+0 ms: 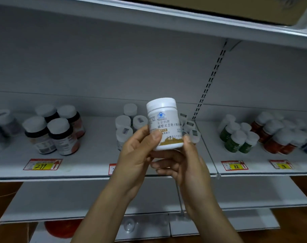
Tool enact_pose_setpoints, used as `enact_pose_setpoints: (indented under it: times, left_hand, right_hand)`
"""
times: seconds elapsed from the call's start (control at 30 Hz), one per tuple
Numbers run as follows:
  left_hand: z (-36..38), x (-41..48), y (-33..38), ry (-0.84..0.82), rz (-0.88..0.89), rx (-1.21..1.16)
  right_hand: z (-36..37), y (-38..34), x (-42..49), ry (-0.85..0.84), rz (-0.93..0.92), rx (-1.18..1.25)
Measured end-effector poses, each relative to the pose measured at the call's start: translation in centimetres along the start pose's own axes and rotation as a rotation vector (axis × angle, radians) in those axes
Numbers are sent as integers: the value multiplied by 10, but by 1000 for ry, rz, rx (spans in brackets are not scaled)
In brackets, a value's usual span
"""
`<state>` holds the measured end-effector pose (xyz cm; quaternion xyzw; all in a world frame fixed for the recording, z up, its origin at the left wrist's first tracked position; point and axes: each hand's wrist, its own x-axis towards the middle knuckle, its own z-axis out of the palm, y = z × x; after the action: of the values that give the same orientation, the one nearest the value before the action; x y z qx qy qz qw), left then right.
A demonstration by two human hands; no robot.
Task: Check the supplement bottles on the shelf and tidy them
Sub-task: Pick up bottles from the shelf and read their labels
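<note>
Obs.: white supplement bottle held in the air, off the shelf, just left of and in front of the slotted upright.

Grip: both hands are on the bottle's lower half. The left hand has its thumb pressed flat on the label front. The right hand has its thumb on the far side and its fingers curled beneath the base. Neither hand touches the cap end.

Risks (judgement):
- The hold is low on what looks like smooth plastic. Turning the bottle to read its back could let the top tip out between the thumbs.
- The row of white-capped bottles left of the upright stands close-packed. Setting this one back carelessly could topple its neighbours.
- The left thumb covers part of the print, so a date or batch line could be missed.
- Misfiling: dark bottles stand well left of the upright and green bottles just right of it, with red bottles beyond those. The white group is probably the right one.

Appearance: a squat white cylinder, near upright. It has a wide white screw cap, which is on. The label carries a small blue emblem, dark Chinese characters and a gold band near the base. No dent or stain is visible. The fine print is too small to read.
</note>
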<state>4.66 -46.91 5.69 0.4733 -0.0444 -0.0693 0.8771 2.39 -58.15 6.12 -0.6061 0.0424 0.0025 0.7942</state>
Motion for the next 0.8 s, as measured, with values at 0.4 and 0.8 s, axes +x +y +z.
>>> enact_pose_setpoints:
  times: [0.4, 0.8]
  left_hand:
    - [-41, 23, 26, 127, 118, 73]
    - [-51, 37, 26, 140, 223, 205]
  right_hand:
    - [51, 34, 21, 136, -538, -587]
    - [61, 27, 42, 149, -348, -131]
